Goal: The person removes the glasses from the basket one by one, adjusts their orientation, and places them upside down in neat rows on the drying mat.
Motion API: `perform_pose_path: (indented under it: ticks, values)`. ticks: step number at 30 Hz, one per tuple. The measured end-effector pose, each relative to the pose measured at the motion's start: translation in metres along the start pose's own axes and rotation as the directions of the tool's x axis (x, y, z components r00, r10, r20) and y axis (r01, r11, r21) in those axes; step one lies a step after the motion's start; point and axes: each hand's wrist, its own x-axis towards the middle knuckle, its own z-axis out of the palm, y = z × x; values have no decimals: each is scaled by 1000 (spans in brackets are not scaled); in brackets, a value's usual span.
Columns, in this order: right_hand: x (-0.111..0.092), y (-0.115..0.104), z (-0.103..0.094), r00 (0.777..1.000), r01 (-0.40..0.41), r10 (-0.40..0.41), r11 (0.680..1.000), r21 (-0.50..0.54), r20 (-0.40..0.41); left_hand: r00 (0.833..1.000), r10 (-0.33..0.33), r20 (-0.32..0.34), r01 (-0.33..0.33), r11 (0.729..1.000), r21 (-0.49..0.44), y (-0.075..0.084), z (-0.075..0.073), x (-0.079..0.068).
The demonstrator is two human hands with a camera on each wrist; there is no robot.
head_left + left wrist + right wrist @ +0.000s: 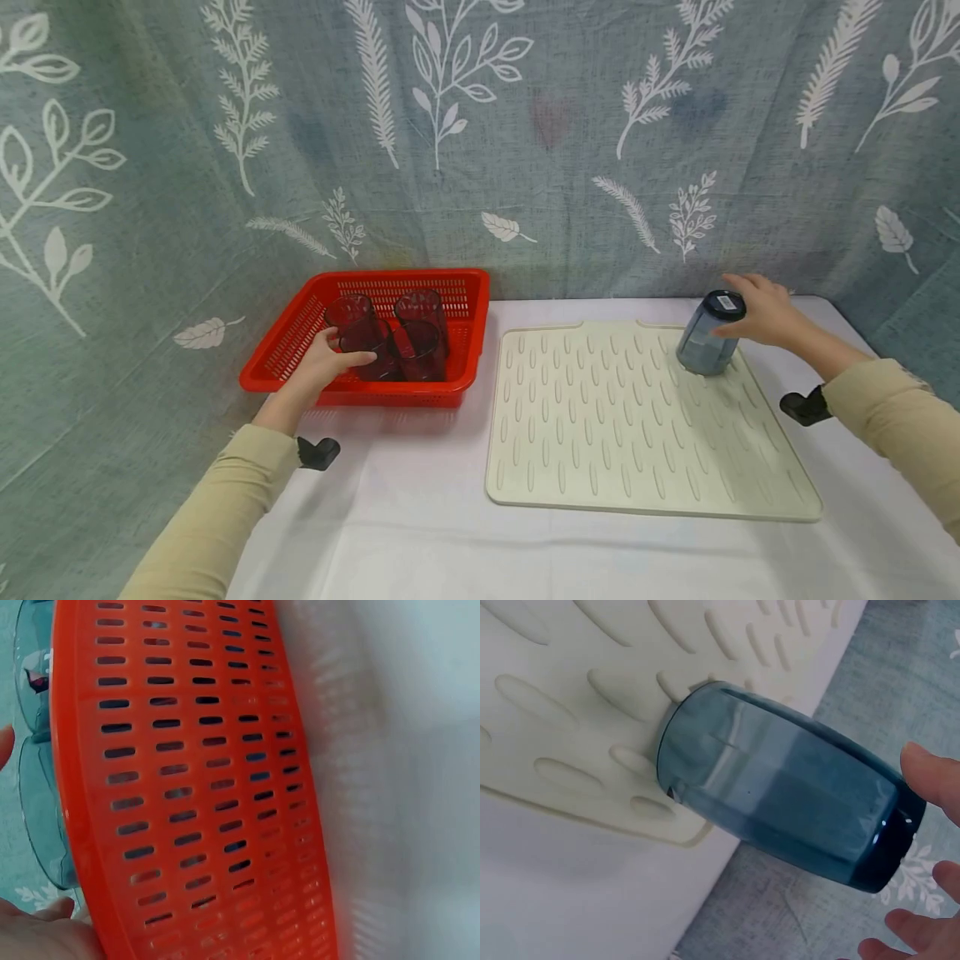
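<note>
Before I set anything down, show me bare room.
Free: cream mat left of the blue glass; white cloth along the mat's near edge. Crowded: red basket, with glasses and left hand; mat's far right corner, by the right hand.

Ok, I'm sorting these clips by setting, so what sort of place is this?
Probably a tabletop staged for recording, not a working kitchen: a leaf-patterned cloth hangs right behind a white-covered table, where a red basket of glasses sits beside a cream mat.
</note>
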Motion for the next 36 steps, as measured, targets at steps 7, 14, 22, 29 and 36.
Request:
perform_pose_path:
  ticks: [7,14,22,29,36]
  values:
    - [-11,3,-4,999,-10,12,999,40,-38,999,-28,-37,30,998,56,2,9,9]
    - [-23,0,-6,1000,-27,28,995,96,-11,997,-36,-69,42,995,92,3,12,13]
    - [-33,-6,-6,999,-8,12,993,116,-34,996,-29,-80,33,998,53,1,13,16]
    - [-44,-9,-1,996,36,-26,991,130,-83,994,-29,-102,32,999,19,2,16,17]
    - [-56,-17,5,992,84,-68,985,154,-104,989,-19,-147,17,1000,-11,4,19,15]
